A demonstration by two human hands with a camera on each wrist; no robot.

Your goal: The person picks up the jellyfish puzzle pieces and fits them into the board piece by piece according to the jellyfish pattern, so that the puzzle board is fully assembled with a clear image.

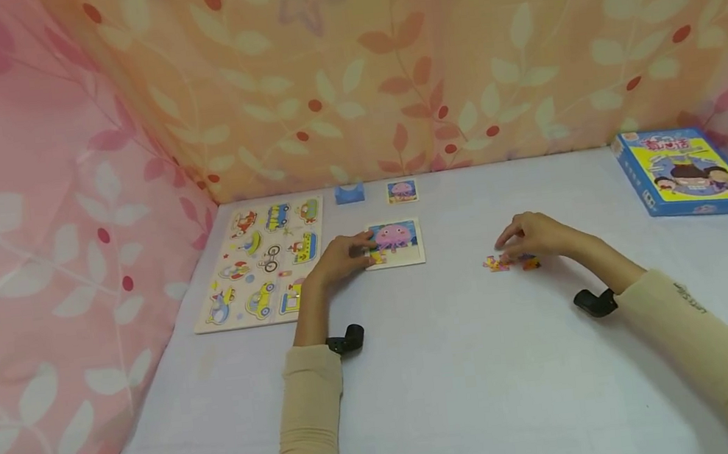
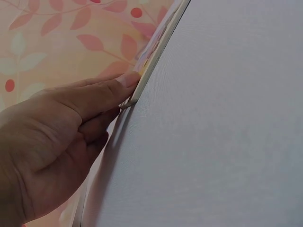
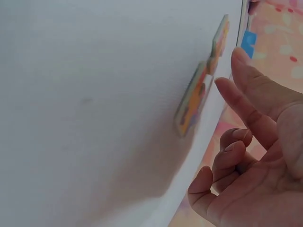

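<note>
My left hand (image 1: 339, 260) pinches the left edge of a small jigsaw board (image 1: 407, 256) with a pink jellyfish picture. In the left wrist view, the thumb lies on top of the board's edge (image 2: 158, 54), and the other fingers are bent beside and below it. A strip along the board's lower right shows pale, bare backing. Over some loose jigsaw pieces (image 1: 494, 264) to the right hovers my right hand (image 1: 538, 233). Its thumb and index finger are extended and apart, holding nothing; the orange pieces (image 3: 191, 101) lie close to the fingertips in the right wrist view.
A wooden vehicle puzzle board (image 1: 240, 252) lies at the left, partly behind the left forearm. Farther back are a blue block-like object (image 1: 350, 194) and a small jellyfish picture card (image 1: 402, 192). A blue and yellow box (image 1: 688, 172) stands at the far right. Patterned cloth borders the table.
</note>
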